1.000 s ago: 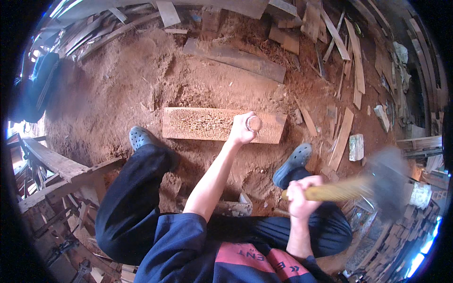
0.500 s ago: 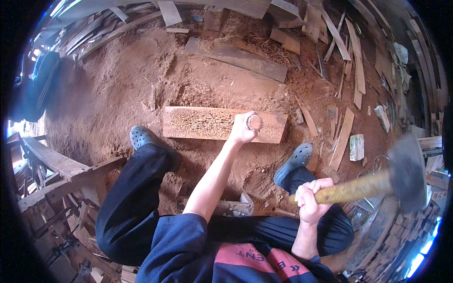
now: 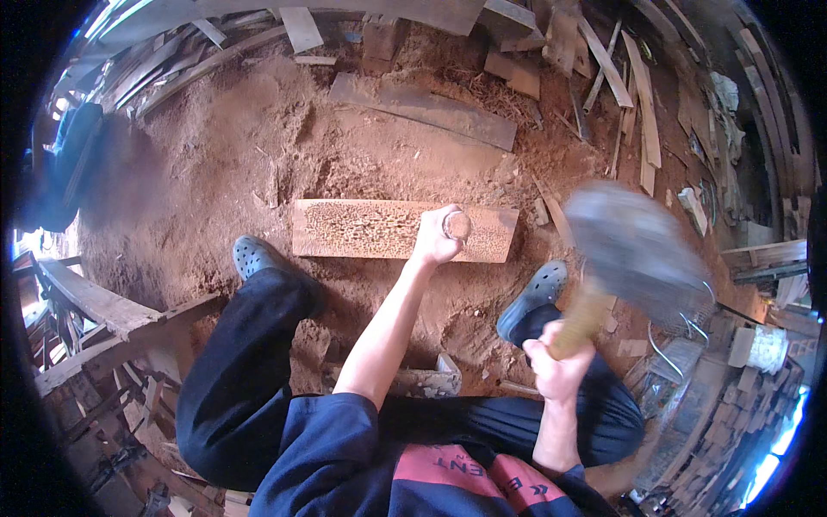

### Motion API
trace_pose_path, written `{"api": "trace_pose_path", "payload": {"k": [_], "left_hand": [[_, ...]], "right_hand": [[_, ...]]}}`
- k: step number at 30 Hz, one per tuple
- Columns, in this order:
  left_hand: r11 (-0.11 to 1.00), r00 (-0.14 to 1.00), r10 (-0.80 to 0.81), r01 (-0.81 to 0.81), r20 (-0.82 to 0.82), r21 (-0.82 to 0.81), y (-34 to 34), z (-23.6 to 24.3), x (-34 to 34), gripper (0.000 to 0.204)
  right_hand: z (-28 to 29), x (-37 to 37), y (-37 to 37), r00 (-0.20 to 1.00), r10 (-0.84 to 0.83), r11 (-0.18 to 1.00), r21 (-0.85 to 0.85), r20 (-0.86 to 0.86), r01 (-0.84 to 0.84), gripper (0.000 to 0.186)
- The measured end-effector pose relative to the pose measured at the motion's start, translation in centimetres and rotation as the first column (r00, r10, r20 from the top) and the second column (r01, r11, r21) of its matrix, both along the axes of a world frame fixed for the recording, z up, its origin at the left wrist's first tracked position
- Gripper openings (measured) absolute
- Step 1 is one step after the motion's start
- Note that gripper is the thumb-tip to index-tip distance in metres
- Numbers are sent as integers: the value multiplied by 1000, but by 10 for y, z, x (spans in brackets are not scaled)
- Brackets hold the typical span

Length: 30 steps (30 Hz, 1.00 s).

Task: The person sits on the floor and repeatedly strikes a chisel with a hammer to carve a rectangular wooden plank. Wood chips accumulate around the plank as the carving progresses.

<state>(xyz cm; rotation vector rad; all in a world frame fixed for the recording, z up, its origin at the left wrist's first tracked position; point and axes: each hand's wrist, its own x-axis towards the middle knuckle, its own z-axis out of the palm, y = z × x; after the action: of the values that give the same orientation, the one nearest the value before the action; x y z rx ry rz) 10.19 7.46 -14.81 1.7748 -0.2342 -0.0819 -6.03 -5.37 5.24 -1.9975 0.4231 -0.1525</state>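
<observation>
A light wooden board (image 3: pixel 336 226) with a densely pitted face lies crosswise on the dirt floor, beyond my two grey-blue clogs (image 3: pixel 252 257). My left hand (image 3: pixel 435 237) is closed round an upright cylindrical tool (image 3: pixel 456 226), its round top facing up, over the right half of the board; its lower end is hidden. My right hand (image 3: pixel 558 362) grips the yellow handle (image 3: pixel 579 314) of a large hammer, whose grey head (image 3: pixel 633 246) is blurred by motion, raised at the right of the board.
Loose planks and offcuts (image 3: pixel 642 103) litter the dirt along the back and right. A wooden frame (image 3: pixel 116 306) stands at my left, below a blurred blue thing (image 3: pixel 73 164) near the rim. A white container (image 3: pixel 767 349) and stacked wood (image 3: pixel 732 431) are at the right.
The hammer head has swung up and leftward toward the board from the far right, its handle now steeper. My left hand and the board stay nearly in place.
</observation>
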Motion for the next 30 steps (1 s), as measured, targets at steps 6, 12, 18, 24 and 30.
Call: {"api": "trace_pose_path", "payload": {"k": [6, 12, 18, 24, 30], "left_hand": [[998, 999, -26, 24, -37, -57, 1, 3, -1, 16], [996, 982, -80, 87, 174, -32, 8, 8, -1, 24], [999, 996, -9, 12, 86, -44, -1, -7, 2, 19], [1000, 1000, -16, 16, -11, -13, 2, -10, 0, 19], [999, 1000, 10, -10, 2, -47, 1, -6, 0, 20]], "right_hand": [[-21, 0, 18, 982, -106, 972, 224, 157, 69, 20], [-65, 7, 11, 857, -54, 900, -396, -512, -180, 24], [-93, -9, 1, 857, -60, 989, -145, -512, -18, 13], [-90, -9, 15, 749, -5, 796, 450, -663, 404, 20], [-115, -9, 14, 650, 10, 636, 506, -760, 582, 23]]}}
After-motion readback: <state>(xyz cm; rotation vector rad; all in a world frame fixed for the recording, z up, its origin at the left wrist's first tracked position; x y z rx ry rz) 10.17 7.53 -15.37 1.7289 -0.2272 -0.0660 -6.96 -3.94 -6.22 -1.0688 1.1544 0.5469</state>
